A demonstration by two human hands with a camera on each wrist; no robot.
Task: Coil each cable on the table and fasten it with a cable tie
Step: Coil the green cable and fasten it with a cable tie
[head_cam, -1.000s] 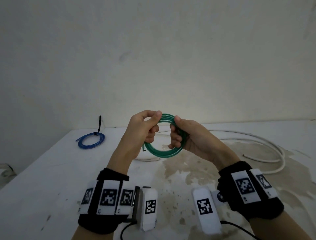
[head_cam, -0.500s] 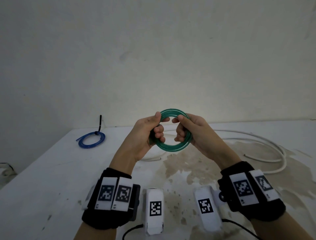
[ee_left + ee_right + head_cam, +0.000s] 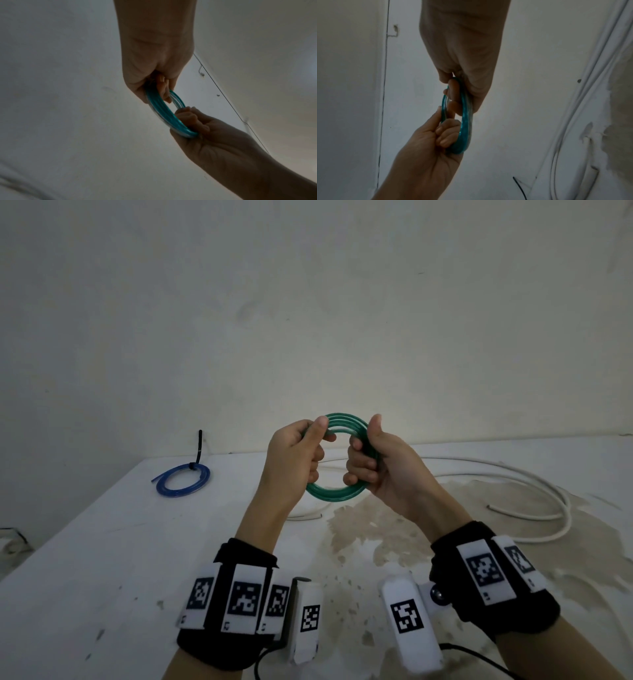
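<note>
Green cable coil (image 3: 337,494) raised and turned more upright than a second ago, turns gathered (coiling judged complete, tie not yet fitted); held above table (image 3: 102,542); left hand (image 3: 294,453) curled round rim at 9 o'clock, right hand (image 3: 380,463) at 3 o'clock, thumbs outside, fingers (image 3: 358,463) through centre.

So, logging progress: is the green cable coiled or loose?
Coiled: the green cable forms stacked loops, gripped by left hand and right hand.
</note>
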